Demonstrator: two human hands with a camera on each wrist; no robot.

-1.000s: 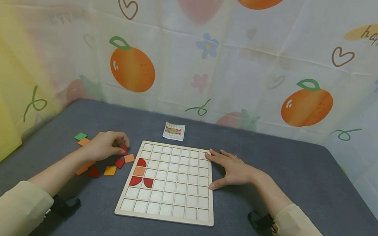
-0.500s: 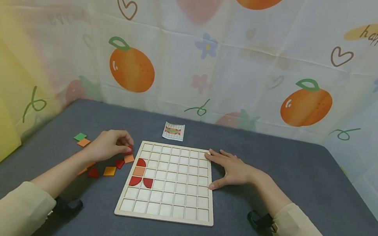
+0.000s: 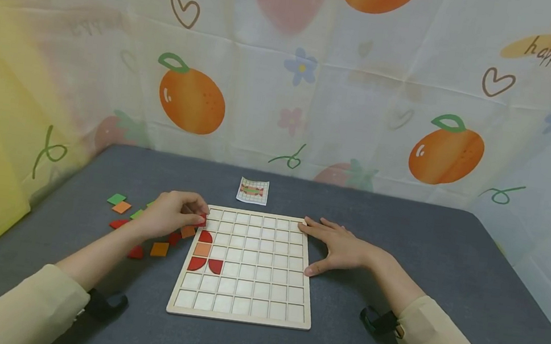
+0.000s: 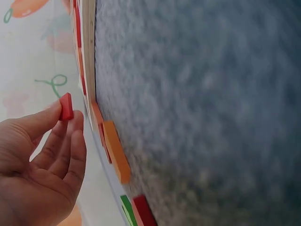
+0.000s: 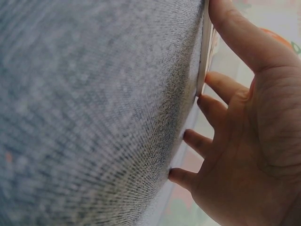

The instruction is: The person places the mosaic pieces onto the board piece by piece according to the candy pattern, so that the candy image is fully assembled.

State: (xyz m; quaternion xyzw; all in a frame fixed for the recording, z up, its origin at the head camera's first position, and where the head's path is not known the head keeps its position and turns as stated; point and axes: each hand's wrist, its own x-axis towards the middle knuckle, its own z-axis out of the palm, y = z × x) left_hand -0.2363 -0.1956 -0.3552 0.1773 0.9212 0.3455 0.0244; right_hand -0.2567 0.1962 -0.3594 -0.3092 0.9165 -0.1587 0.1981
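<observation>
- Farthest left of the left-hand grip, a green tile and an orange tile lie flat on the dark table.
- Left of the grip and a little nearer the person, a red piece shows beside the forearm.
- Nearer the person than the grip, an amber square lies flat.
- The left hand pinches a small red block between thumb and fingertip — the gap no wider than the block — while the other fingers curve loosely.
- Just on the near side of the grip, a light orange square lies between the hand and the board.
- The pinched block is at the far left corner of the gridded board; whether they touch cannot be told.
- Nearer than the grip, the board's leftmost column holds a red quarter-round, a peach square and a second red quarter-round, with a third one beside that.
- Beyond the grip, to its right, stands a printed card's place: the card lies past the board.
- Well right of the grip, the right hand is spread wide, grasping nothing — thumb and forefinger touching the board's right edge.
</observation>
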